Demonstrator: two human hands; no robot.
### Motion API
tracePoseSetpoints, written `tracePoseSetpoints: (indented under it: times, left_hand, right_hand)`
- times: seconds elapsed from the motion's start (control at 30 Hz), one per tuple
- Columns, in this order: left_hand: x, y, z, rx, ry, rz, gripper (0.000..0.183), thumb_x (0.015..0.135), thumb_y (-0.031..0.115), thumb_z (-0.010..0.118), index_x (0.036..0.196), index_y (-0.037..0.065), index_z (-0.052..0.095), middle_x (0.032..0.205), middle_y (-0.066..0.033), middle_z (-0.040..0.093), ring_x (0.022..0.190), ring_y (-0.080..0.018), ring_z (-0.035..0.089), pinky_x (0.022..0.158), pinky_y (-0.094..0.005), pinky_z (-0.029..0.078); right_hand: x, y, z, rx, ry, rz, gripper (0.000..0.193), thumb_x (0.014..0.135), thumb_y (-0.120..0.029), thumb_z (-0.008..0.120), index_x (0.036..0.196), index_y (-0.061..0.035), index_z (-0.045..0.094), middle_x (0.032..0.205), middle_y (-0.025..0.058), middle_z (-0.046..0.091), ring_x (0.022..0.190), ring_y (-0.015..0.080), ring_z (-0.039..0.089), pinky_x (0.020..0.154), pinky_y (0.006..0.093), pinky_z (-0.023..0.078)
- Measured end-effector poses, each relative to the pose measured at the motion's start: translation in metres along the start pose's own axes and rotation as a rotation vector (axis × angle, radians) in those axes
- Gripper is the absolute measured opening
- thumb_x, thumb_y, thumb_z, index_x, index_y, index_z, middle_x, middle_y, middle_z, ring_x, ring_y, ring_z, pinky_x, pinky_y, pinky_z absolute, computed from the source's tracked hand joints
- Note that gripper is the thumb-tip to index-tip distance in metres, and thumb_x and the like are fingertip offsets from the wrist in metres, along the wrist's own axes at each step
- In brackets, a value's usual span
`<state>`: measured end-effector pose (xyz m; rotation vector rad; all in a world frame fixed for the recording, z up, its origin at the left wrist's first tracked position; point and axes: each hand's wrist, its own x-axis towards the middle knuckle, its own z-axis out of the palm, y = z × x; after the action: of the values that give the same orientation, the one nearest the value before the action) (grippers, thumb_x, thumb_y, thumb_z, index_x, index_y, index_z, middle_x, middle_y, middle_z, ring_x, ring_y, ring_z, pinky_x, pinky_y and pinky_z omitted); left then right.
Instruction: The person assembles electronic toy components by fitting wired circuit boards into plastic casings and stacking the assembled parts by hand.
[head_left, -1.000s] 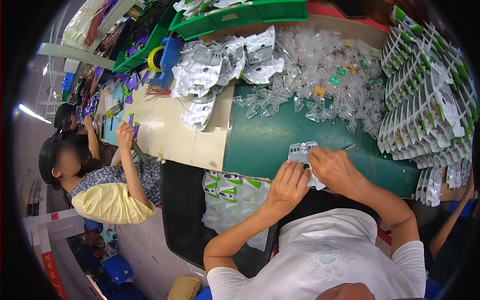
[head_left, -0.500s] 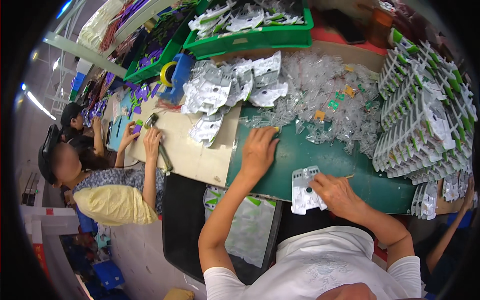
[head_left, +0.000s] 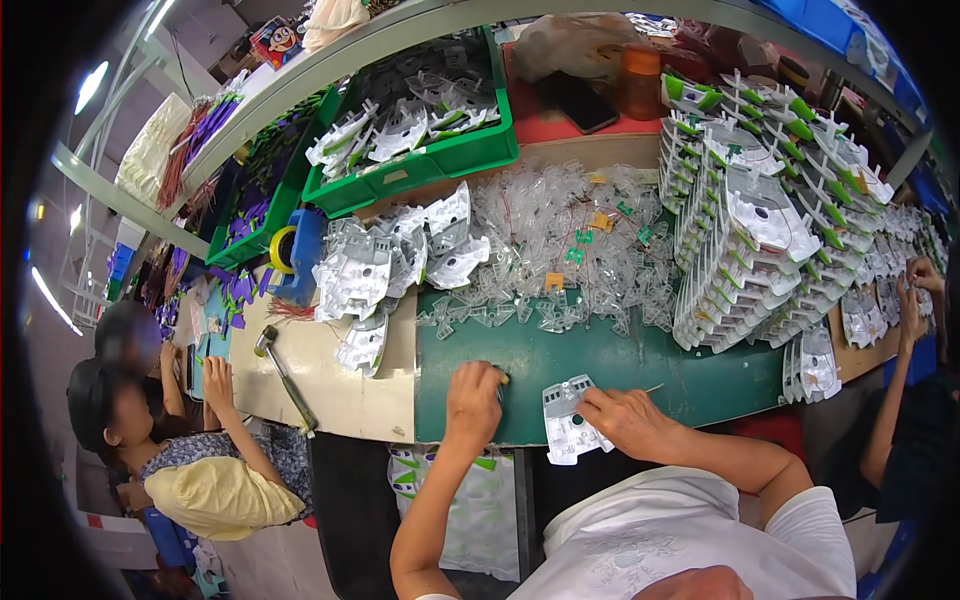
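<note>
My right hand [head_left: 632, 424] grips a white molded plastic panel [head_left: 572, 432] by its right side, over the front edge of the green table mat [head_left: 545, 355]. The panel has dark slots along its top and a round hole. By the right fingers, a thin pale stick [head_left: 655, 387] pokes out; whether I hold it is unclear. My left hand [head_left: 473, 408] is closed just left of the panel, apart from it. A small yellowish tip shows at its fingertips; the rest of that object is hidden.
Clear plastic pieces [head_left: 560, 240] spread behind the mat, beside piled white panels [head_left: 360, 265]. Tall stacks of white-green panels [head_left: 740, 230] stand right. A green crate [head_left: 420, 165] sits behind. A hammer [head_left: 285, 380] and a blue tape dispenser [head_left: 302, 255] lie left, near a co-worker [head_left: 215, 470].
The view has shifted. My left hand has drawn back from the clear pieces toward the table's front edge. My right hand keeps the panel. The co-worker's hand has left the hammer.
</note>
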<state>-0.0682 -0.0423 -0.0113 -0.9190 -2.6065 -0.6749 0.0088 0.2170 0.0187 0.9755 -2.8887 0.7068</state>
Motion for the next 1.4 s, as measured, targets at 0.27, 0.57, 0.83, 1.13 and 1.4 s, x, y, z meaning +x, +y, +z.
tracePoseSetpoints:
  times: [0.27,0.57,0.83,1.13,1.4]
  left_hand:
    - [-0.016,0.030,-0.006,0.101,0.016,-0.185,0.029,0.084,0.014,0.071,0.109,0.001,0.064,0.088,-0.0103,0.059,0.080,-0.0287,0.057,0.075,-0.0407,0.045]
    - [-0.046,0.074,-0.002,-0.350,0.029,-0.167,0.031,0.081,0.000,0.070,0.111,-0.001,0.061,0.103,-0.0160,0.064,0.093,-0.0341,0.062,0.079,-0.0426,0.051]
    - [-0.030,0.085,0.008,-0.341,0.132,-0.076,0.020,0.083,-0.004,0.064,0.103,-0.004,0.066,0.104,-0.0197,0.064,0.097,-0.0360,0.064,0.083,-0.0408,0.054]
    - [-0.023,0.075,0.014,-0.166,-0.019,0.164,0.031,0.077,0.003,0.063,0.107,-0.004,0.064,0.105,-0.0147,0.062,0.105,-0.0316,0.062,0.090,-0.0403,0.051]
    - [-0.020,0.090,0.019,-0.100,-0.013,0.104,0.028,0.075,0.004,0.068,0.102,-0.002,0.067,0.102,-0.0121,0.066,0.102,-0.0285,0.063,0.085,-0.0387,0.051]
  right_hand:
    - [-0.003,0.004,-0.003,-0.011,0.007,-0.006,0.016,0.075,0.002,0.063,0.091,-0.0001,0.058,0.095,0.0136,0.054,0.077,0.0313,0.065,0.060,0.0442,0.052]
    - [-0.013,-0.001,-0.002,0.003,0.011,-0.050,0.018,0.077,0.001,0.061,0.094,-0.0023,0.060,0.096,0.0123,0.055,0.080,0.0310,0.066,0.061,0.0451,0.052]
    - [-0.008,0.011,-0.001,-0.019,0.012,-0.092,0.026,0.076,-0.006,0.062,0.102,-0.0091,0.065,0.096,0.0074,0.061,0.084,0.0284,0.065,0.064,0.0398,0.053]
    - [0.001,0.016,0.004,-0.004,0.132,-0.159,0.020,0.076,-0.002,0.063,0.096,-0.0034,0.065,0.090,0.0080,0.058,0.074,0.0240,0.065,0.057,0.0376,0.052]
    - [-0.003,0.016,0.006,0.162,0.163,0.032,0.010,0.082,-0.004,0.064,0.090,-0.0030,0.058,0.086,0.0093,0.058,0.074,0.0295,0.064,0.058,0.0404,0.051]
